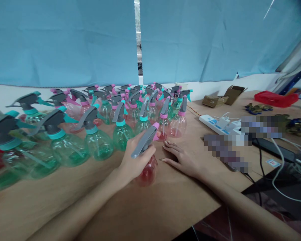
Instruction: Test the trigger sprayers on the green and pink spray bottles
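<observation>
My left hand (135, 159) is wrapped round the neck of a pink spray bottle (148, 172) with a grey trigger head and pink nozzle. The bottle stands near the middle of the table, with some liquid or tinted colour in its round base. Just to its right, my right hand (179, 157) rests palm down on the tabletop, fingers apart and holding nothing. Close in front of both hands are a green spray bottle (122, 134) and a pink spray bottle (178, 124), part of a crowded group with grey heads.
Several green and pink spray bottles (99, 142) fill the left and back of the wooden table (130, 214). To the right lie a white power strip (213, 124) with cables, an open cardboard box (234, 93) and a red plastic bag (276, 99). A blue curtain (90, 40) hangs behind.
</observation>
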Demonstrator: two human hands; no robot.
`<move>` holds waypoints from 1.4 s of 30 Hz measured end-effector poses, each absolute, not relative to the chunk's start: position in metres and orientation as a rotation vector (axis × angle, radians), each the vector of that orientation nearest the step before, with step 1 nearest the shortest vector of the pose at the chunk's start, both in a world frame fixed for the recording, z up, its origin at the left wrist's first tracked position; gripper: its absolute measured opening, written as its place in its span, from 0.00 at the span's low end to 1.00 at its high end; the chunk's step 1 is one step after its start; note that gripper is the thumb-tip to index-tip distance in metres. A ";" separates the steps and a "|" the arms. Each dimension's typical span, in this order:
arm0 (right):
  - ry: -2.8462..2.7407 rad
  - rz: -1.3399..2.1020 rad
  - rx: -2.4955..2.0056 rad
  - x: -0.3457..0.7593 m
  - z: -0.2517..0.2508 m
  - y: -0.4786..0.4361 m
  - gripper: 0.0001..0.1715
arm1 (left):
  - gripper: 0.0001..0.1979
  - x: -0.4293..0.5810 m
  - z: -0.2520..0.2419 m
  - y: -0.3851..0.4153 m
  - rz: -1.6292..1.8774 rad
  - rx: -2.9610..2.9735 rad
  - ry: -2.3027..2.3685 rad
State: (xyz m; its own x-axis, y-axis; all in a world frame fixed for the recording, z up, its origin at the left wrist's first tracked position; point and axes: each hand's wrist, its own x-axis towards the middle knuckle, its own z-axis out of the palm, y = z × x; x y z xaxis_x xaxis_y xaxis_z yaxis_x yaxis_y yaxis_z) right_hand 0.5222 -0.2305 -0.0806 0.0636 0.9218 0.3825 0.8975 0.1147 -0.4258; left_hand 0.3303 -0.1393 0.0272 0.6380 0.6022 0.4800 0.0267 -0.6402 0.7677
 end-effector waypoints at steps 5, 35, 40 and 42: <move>-1.823 0.050 -1.784 0.523 -0.081 -0.231 0.34 | 0.03 0.330 0.027 -0.139 0.947 2.107 0.506; -1.830 0.041 -1.799 0.522 -0.081 -0.231 0.34 | 0.04 0.328 0.030 -0.132 0.873 2.096 0.346; -1.842 0.038 -1.803 0.522 -0.081 -0.231 0.34 | 0.04 0.329 0.028 -0.134 0.899 2.093 0.383; -1.842 0.036 -1.802 0.522 -0.080 -0.231 0.34 | 0.03 0.329 0.028 -0.136 0.942 2.099 0.440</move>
State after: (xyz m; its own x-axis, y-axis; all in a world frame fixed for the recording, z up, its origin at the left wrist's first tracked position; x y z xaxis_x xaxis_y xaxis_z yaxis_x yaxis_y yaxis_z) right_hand 0.5223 -0.2310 -0.0804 0.0567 0.9296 0.3643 0.9145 0.0981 -0.3926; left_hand 0.3294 -0.1358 0.0280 0.6659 0.5737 0.4769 -0.0028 -0.6373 0.7706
